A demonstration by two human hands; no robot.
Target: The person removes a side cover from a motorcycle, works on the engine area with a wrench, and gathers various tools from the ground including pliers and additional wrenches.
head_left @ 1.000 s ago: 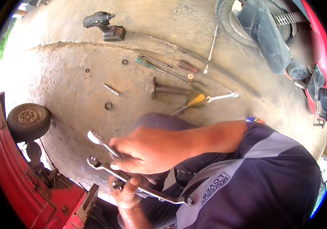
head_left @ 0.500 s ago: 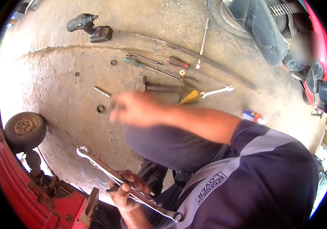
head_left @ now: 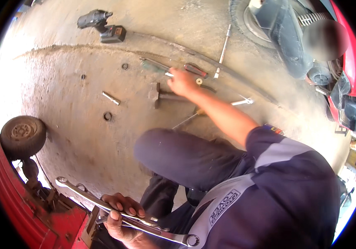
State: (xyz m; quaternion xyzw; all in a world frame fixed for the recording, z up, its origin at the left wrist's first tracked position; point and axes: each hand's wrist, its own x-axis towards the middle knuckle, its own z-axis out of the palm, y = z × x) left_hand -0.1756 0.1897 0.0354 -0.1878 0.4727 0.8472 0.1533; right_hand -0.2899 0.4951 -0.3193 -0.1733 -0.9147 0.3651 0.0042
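My left hand (head_left: 124, 213), low in the picture, is closed around several metal wrenches. The longest is a box-end wrench (head_left: 93, 198) with a ring at each end, lying slantwise across the fingers. My right hand (head_left: 183, 83) reaches down to the floor, its fingers pinched at the lower end of a slim wrench (head_left: 155, 62). A green-handled screwdriver (head_left: 152, 66) lies right beside that wrench, both blurred. My right hand and forearm hide the screwdriver's shaft and most of the pliers. A hammer (head_left: 156, 96) lies just below the hand.
Near my right arm lie a red screwdriver (head_left: 196, 70), a combination wrench (head_left: 243, 101) and a long socket bar (head_left: 223, 52). A black cordless impact driver (head_left: 101, 27) lies farther off. A socket (head_left: 111, 98) and a dark ring (head_left: 107, 116) are left. A red machine with a wheel (head_left: 23, 132) stands left; a red motorcycle (head_left: 354, 54), right.
My right hand has moved up and right, from near the socket to the slim wrench, and taken hold there. My left hand has shifted slightly down and left with the wrenches.
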